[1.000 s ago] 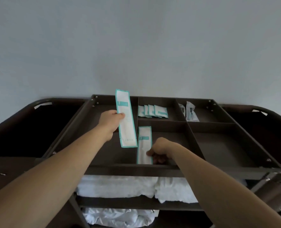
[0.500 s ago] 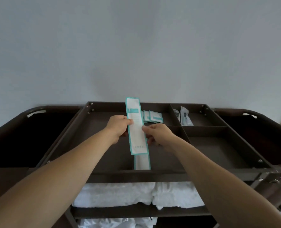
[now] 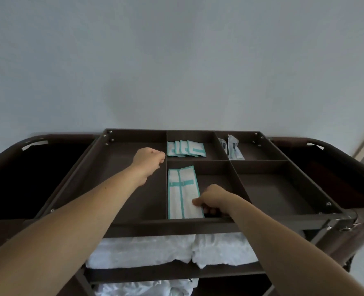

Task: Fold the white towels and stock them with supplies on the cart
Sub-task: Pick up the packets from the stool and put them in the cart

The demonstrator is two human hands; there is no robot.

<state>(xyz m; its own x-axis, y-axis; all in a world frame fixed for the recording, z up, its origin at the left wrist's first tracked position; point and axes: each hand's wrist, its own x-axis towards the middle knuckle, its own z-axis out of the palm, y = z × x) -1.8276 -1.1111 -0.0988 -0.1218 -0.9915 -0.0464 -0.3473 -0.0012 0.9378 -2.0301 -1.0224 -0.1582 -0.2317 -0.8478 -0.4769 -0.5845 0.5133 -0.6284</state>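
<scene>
The right hand (image 3: 214,200) is in the tray's (image 3: 283,216) middle front compartment, at its near end. Its fingers are curled tight together and its thumb (image 3: 195,202) is pressed down on the near right edge of the right long packet (image 3: 190,190) in a pinch; how far the fingers reach under the packet cannot be told. The left hand (image 3: 149,159) hovers over the tray's big left compartment, just beside the divider, with its fingers drawn into a loose fist that holds nothing visible.

The right long packet is a flat white strip with a teal border and a teal band across it. It lies lengthwise in the tray's middle front compartment, touching the left long packet (image 3: 174,193) of the same kind, which lies along the left divider.

In the tray's middle back compartment a row of small teal-and-white sachets (image 3: 186,148) overlap one another. In its right back compartment there are clear-wrapped items (image 3: 233,147) — too small to make out.

On the shelf just under the tray folded white towels (image 3: 142,251) lie side by side, and below that shelf sits crumpled white cloth (image 3: 147,288).
</scene>
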